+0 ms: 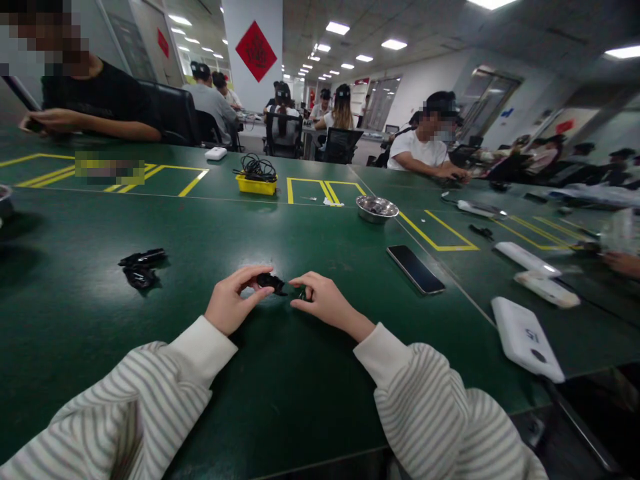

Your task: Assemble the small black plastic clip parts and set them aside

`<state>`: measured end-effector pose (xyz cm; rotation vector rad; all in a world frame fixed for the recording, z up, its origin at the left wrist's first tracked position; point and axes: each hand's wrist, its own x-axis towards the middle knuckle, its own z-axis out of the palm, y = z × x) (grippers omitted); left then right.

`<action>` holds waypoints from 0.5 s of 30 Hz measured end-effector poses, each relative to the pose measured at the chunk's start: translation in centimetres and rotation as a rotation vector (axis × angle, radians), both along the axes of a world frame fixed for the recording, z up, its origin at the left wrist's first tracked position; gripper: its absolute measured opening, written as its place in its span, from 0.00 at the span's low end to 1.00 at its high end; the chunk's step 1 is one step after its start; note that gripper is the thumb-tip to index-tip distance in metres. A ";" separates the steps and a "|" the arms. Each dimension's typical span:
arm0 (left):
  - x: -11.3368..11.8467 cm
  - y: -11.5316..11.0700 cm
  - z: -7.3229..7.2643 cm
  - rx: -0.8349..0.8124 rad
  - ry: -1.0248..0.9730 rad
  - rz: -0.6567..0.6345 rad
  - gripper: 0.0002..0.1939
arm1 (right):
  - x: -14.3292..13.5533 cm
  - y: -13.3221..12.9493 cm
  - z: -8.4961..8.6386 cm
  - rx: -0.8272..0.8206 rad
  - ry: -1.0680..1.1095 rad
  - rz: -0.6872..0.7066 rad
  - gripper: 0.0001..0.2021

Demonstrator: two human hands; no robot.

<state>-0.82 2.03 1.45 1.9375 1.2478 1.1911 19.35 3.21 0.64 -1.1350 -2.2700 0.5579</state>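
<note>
- We log two striped sleeves (125,407) nearest the camera, their pale cuffs resting over the green tabletop (280,400).
- Left hand (230,303): we record it closed on a crumpled-looking black piece (271,283), pinched between thumb and fingers just above or on the tabletop; we cannot tell which.
- Right hand (325,303): fingers and thumb curl toward the black piece, apart from it. A small dark item (303,294) shows between them; we cannot tell whether it is gripped.
- To the left of the hands, we note a small group of glossy black pieces (141,268) lying on the tabletop.
- To the right, a phone (416,269) lies flat, dark screen up. Beyond it, near the right edge, we see a large white device (527,339) with a dark round spot.
- Farther out, a metal bowl (376,217) holds dark contents we cannot identify.
- Left of the bowl, a yellow bin (257,187) carries a tangle of black cable (257,167). Yellow tape outlines (307,179) mark the tabletop on both sides of it.
- Across the tabletop, we observe a person in black (105,100) at left and a person in white (419,152) at right.
</note>
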 end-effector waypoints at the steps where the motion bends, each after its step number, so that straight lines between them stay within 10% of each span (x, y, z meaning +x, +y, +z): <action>1: -0.1 -0.1 0.1 -0.065 -0.037 -0.014 0.19 | 0.3 0.2 0.0 0.003 -0.010 0.002 0.14; 7: -0.5 -1.0 0.2 -0.397 -0.109 -0.232 0.20 | 1.3 1.2 0.1 0.038 -0.076 -0.061 0.05; 15: 0.1 -1.7 -0.1 -0.130 0.362 -0.302 0.17 | 2.2 1.7 1.3 -0.017 -0.215 -0.085 0.05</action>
